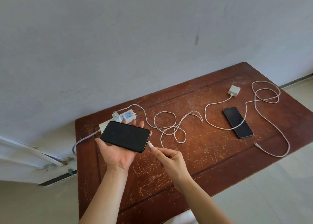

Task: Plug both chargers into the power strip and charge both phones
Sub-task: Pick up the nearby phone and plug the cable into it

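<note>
My left hand (116, 153) lies palm-up, cradling a black slab phone (125, 136) with a dark screen, fingers loosely around its far edge. My right hand (171, 159) has a pinching grip on the white cable plug (150, 145), its tip just beside the phone's right end. On the scratched red-brown wooden bench (194, 156) one white charger (116, 116) sits in the white power strip (125, 117) — the other white charger block (234, 91) lies unplugged far right, near the second black phone (238, 122).
</note>
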Tool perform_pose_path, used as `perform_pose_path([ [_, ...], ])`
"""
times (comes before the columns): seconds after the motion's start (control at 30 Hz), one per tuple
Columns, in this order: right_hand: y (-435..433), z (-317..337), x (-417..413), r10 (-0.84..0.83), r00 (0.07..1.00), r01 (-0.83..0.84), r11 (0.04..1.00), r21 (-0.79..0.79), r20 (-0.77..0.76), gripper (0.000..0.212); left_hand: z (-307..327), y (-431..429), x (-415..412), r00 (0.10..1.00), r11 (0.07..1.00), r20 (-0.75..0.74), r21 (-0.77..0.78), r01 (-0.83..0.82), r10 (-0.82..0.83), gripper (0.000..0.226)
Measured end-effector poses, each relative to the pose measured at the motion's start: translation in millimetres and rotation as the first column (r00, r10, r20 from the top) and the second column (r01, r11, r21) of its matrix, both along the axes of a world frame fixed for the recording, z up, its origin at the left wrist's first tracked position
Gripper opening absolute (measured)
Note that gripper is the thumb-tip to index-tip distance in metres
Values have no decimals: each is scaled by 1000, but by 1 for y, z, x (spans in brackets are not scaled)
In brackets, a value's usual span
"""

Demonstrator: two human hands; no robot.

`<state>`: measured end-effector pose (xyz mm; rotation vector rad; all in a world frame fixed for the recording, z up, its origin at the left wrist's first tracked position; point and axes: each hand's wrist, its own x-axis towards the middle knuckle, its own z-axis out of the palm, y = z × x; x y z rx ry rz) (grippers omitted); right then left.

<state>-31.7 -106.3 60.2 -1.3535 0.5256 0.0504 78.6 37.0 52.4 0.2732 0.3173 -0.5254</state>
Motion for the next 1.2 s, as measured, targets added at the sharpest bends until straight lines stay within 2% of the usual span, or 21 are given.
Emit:
perform_pose_path([
  [0.5, -27, 7, 12, 190, 981, -193, 977, -91, -38, 18, 9, -2, 3, 999, 988, 6, 146, 50, -51, 94],
  [0.9, -24, 5, 16, 138, 989, -142, 986, -93, -45, 18, 9, -7, 6, 995, 970, 16, 224, 92, -97, 89],
  [1.1, -30, 8, 13, 232, 971, -237, 968, -83, -64, 28, 16, -7, 7, 987, 967, 23, 203, 153, -161, 88],
  [1.2, -30, 8, 11, 181, 982, -185, 980, -75, -59, 24, 16, -6, 9, 983, 962, 21, 210, 174, -182, 90],
])
